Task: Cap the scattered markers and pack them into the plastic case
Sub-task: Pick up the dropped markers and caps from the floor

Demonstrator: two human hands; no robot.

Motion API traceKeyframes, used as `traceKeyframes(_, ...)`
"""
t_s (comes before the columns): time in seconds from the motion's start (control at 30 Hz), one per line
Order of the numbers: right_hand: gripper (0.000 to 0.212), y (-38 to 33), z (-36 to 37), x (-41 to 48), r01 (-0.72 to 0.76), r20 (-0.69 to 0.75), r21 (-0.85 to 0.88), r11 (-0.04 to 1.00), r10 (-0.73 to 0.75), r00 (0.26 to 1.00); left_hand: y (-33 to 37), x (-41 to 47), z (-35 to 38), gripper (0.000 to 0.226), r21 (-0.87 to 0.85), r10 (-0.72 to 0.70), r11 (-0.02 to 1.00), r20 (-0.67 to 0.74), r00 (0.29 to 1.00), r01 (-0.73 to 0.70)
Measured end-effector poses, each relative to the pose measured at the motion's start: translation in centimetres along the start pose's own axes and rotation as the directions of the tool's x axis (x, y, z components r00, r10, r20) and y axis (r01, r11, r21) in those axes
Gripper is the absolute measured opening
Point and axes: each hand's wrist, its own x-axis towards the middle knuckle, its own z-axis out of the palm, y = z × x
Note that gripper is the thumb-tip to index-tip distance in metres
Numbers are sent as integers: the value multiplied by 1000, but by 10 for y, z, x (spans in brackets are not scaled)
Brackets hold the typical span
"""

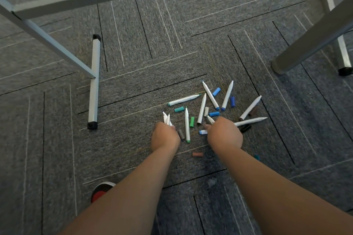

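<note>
**A:** How far along was it?

**B:** Barely started. Left grip (165, 136) clutched a few uncapped markers (167, 118), right grip (224, 135) pinched one; the rest and loose caps (216, 91) lay on carpet (133, 82) at one o'clock. No case visible.

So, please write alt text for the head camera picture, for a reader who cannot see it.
A person's left hand grips a bunch of markers and the right hand one marker, among uncapped white markers and loose caps scattered on grey carpet. Metal table legs stand nearby.
</note>
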Motion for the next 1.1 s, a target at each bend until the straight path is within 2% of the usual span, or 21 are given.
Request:
traceKeyframes(0.13, 26, -2, 5, 5, -66, -31, -1, 998, 66, 997, 8, 3, 3, 25, 45, 40, 998, -13, 999, -39)
traceKeyframes(0.3, 27, -2, 6, 10, -178, -11, 200, 964, 183, 983, 11, 5, 6, 22, 83, 48, 995, -17, 999, -46)
traceKeyframes(0.5, 28, -3, 3, 7, -223, 28, 320, 921, 226, 974, 13, 4, 4, 28, 23, 10, 1000, 10, 1000, -10)
traceKeyframes(0.73, 33, 11, -10, -27, -231, 103, 438, 869, 207, 973, 12, -19, -13, 27, -70, 27, 997, -15, 1000, -28)
traceKeyframes(0.9, 20, 24, -22, -29, -206, 117, 383, 900, 174, 978, 18, -30, -12, 18, 35, 154, 987, 39, 987, -155)
traceKeyframes(1.1, 33, 8, -24, -7, -86, 76, 415, 906, 60, 995, 31, -15, -9, 21, 200, 248, 945, 75, 966, -258)
